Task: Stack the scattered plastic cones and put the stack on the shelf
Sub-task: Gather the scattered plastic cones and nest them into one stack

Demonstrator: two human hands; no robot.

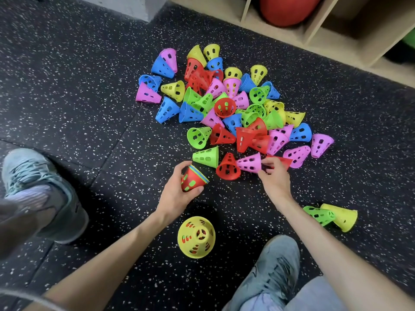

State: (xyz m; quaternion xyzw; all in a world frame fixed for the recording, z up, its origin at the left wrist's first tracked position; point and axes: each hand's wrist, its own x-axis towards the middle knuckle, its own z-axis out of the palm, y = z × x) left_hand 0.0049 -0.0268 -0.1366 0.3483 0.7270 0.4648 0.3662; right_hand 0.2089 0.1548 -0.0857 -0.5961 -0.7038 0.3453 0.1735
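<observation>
The left hand (pixel 179 189) has its grip clamped around a short nested stack (pixel 193 178), mouth turned toward the pile (pixel 233 104) to receive more. Just beside it, the right hand (pixel 272 173) pinches a pink cone's (pixel 249 163) rim. The shelf (pixel 314 30) lies beyond.

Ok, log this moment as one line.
left hand: holds small cone stack | right hand: pinches pink cone | pile: unsorted | shelf: no stack

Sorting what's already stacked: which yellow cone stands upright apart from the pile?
The yellow cone between the forearms, standing wide end down, red showing through its holes.
</observation>
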